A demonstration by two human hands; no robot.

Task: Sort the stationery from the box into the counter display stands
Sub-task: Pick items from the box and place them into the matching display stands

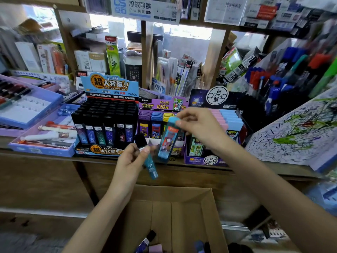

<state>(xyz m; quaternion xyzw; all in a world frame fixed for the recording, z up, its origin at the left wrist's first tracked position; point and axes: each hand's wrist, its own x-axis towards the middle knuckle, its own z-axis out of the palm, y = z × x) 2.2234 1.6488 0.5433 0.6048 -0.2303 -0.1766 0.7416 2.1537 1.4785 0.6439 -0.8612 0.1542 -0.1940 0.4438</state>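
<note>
Counter (264, 168): wooden, runs across from 9 to 3 o'clock and carries the stands.
Pad (291, 136): white sheet scribbled over in green and blue ink, leaning at 3 o'clock.
Box (209, 207): open cardboard, at 6 o'clock below the counter edge.
Black stand (107, 121): at 10 o'clock from the hands, with rows of black-capped cases and a blue header card.
Tray (42, 148): blue and purple, at 9 o'clock, with pens lying flat in it.
Purple stand (160, 106): at 12 o'clock behind the hands, holding purple, blue and yellow caps.
Starry stand (206, 99): at 2 o'clock, just beside the purple stand, with rows of pink and pale blue cases.
Right hand (198, 125): raised in front of the purple stand; its grip is a pinch, thumb and fingertips closed on the top end of the blue case.
Left hand (133, 159): at 7 o'clock from the right hand, above the box; its grip is curled, fingers and thumb wrapped round the teal case.
Blue case (167, 139): hangs tilted, top at 1 o'clock and bottom at 7, over the counter edge.
Teal case (151, 165): black cap points to 11 o'clock; near the blue case, though I cannot tell whether they touch.
Loose cases (149, 238): a few lie in the bottom of the box at 6 o'clock.
</note>
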